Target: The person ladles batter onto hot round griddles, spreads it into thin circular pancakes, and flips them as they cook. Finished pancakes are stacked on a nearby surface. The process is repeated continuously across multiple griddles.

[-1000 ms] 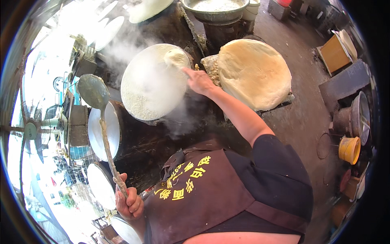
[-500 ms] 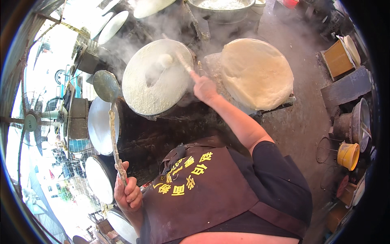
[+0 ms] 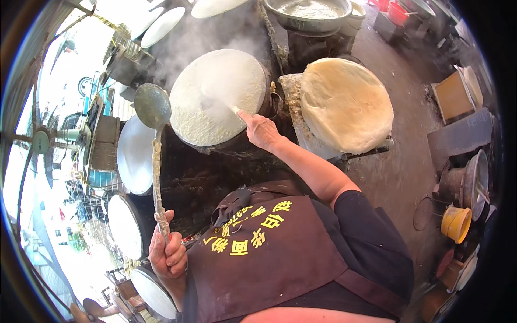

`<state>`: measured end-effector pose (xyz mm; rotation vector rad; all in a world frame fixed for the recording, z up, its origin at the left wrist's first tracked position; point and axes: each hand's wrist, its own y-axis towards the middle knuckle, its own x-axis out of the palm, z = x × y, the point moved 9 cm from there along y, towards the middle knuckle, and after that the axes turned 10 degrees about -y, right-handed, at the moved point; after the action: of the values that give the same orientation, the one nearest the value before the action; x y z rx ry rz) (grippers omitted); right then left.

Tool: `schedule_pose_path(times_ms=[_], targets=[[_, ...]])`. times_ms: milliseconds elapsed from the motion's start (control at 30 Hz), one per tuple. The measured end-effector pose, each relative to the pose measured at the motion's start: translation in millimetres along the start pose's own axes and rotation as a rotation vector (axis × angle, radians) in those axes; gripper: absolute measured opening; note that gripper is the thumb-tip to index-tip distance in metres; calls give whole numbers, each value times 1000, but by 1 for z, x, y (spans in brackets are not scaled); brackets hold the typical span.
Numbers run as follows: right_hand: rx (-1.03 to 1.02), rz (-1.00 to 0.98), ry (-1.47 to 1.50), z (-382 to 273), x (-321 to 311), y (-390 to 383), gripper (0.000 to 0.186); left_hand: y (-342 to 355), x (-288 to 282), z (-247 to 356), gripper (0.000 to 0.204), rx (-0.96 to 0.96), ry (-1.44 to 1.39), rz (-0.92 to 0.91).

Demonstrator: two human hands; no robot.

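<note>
My right hand (image 3: 260,131) is closed on a thin spreading tool (image 3: 232,109) whose white tip rests on the pale batter covering a round steaming griddle (image 3: 215,97). My left hand (image 3: 168,254) grips the crusted handle of a long ladle (image 3: 152,110), held upright, its empty bowl level with the griddle's left edge. To the right of the griddle lies a stack of round cooked flatbreads (image 3: 346,103) on a dark stand. I wear a dark apron with yellow printing.
Round lids or pans (image 3: 134,156) line the left side over a black stove. A large metal basin (image 3: 309,13) stands at the top. A yellow bucket (image 3: 455,223) and metal pots stand at the right on the concrete floor.
My right hand has swept the tool from the griddle's upper right toward its centre and drawn back to the lower right rim. The ladle in my left hand has shifted slightly right.
</note>
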<state>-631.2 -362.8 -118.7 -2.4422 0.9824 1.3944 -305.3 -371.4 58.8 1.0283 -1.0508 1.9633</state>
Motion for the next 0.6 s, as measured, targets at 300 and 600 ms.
schedule_pose_path(times_ms=[300, 600], targets=[[18, 10, 40, 66, -38, 63, 55, -19, -6, -16, 54, 83, 4, 120], [-231, -165, 70, 33, -16, 65, 51, -17, -16, -26, 51, 57, -4, 172]])
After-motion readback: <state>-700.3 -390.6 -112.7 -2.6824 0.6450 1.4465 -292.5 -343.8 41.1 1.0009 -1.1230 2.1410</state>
